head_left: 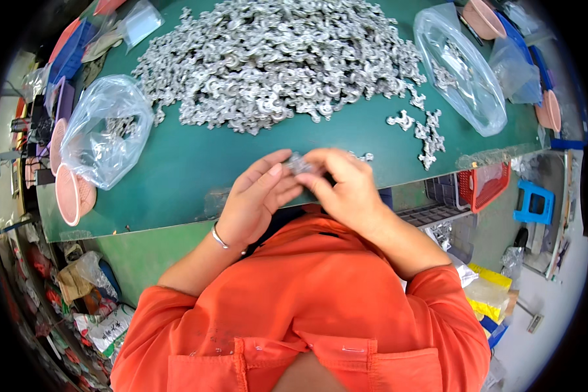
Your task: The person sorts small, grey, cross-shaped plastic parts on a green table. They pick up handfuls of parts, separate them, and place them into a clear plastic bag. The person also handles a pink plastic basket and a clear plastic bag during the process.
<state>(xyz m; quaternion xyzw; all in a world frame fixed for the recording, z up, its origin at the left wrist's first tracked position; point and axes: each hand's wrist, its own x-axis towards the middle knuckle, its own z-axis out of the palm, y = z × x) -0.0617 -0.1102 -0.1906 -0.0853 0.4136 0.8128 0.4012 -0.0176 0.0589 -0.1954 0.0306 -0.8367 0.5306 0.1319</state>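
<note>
Near the front edge of the green table (176, 176), my two hands meet in front of my chest. A small silvery metal casting (298, 163), slightly blurred, is pinched in the fingers of my right hand (346, 189). Close against its left side is my left hand (256, 193), palm turned up and fingers stretched apart; whether its fingertips touch the casting is unclear. A large heap of similar grey metal castings (274, 65) covers the far middle of the table. Several loose castings (428, 137) lie to the right, and a small piece (366, 157) sits just beyond my right hand.
Clear plastic bags with castings inside stand at left (108, 130) and right (460, 72). Pink baskets (75, 196) sit along the left edge. Below the table's right side are a red crate (483, 186) and a blue stool (534, 202).
</note>
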